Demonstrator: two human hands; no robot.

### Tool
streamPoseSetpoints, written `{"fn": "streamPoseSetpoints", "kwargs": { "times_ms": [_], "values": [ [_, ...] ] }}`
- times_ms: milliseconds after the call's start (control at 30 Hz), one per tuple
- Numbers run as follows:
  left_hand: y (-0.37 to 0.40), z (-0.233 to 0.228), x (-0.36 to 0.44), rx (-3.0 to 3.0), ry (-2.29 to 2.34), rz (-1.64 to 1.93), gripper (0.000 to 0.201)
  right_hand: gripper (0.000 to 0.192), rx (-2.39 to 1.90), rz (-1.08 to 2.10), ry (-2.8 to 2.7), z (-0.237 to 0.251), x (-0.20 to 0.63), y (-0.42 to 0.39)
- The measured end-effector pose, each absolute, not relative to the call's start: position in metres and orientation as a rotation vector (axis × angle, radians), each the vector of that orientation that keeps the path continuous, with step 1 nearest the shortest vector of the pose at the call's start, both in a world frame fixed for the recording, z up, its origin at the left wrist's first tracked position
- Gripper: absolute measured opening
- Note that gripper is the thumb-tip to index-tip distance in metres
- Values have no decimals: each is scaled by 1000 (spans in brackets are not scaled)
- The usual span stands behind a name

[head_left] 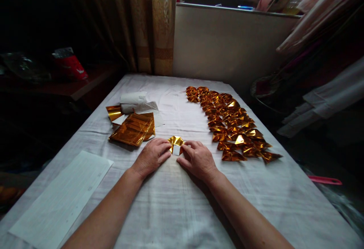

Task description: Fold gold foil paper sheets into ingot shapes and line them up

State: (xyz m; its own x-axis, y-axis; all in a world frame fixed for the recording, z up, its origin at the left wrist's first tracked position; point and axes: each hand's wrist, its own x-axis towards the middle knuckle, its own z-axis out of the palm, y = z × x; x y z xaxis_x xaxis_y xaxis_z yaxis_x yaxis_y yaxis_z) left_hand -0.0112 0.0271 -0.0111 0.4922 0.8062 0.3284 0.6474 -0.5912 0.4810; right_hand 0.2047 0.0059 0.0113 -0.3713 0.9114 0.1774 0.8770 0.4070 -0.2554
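Note:
A small folded piece of gold foil paper [176,141] lies on the white-covered table, its white backing showing in a square at the near side. My left hand [152,155] pinches its left edge between thumb and fingers. On the opposite edge, my right hand [198,159] grips it the same way. Left of my hands sits a stack of flat gold foil sheets [132,129]. Several folded gold foil pieces [230,122], shaped like ingots, stand in rows to the right.
A roll of white paper [133,98] lies behind the foil stack. A long pale sheet [62,199] rests on the table's left side. Curtains [145,25] hang beyond the far edge, and a red container [71,66] stands on a dark side surface. Clothes [335,85] hang at right.

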Motion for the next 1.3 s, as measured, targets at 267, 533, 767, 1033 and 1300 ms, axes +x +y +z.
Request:
{"fn": "streamPoseSetpoints", "kwargs": {
  "times_ms": [267, 533, 767, 1033, 1300],
  "values": [
    [30, -12, -10, 2456, 1270, 796, 23, 25, -1550, -6, -2499, 9, 200, 18],
    [29, -10, -11, 2492, 1247, 801, 21, 24, -1381, -152, -2394, -8, 204, 18],
    [26, -11, -9, 2579, 1345, 775, 10, 31, -1310, -68, -2316, -12, 211, 20],
    [31, -14, -2, 2427, 1507, 814, 13, 26, -1484, 152, -2166, -14, 209, 27],
    [30, -17, 7, 2354, 1633, 881, 6, 15, -1721, 162, -2081, -11, 197, 30]
  ]
}}
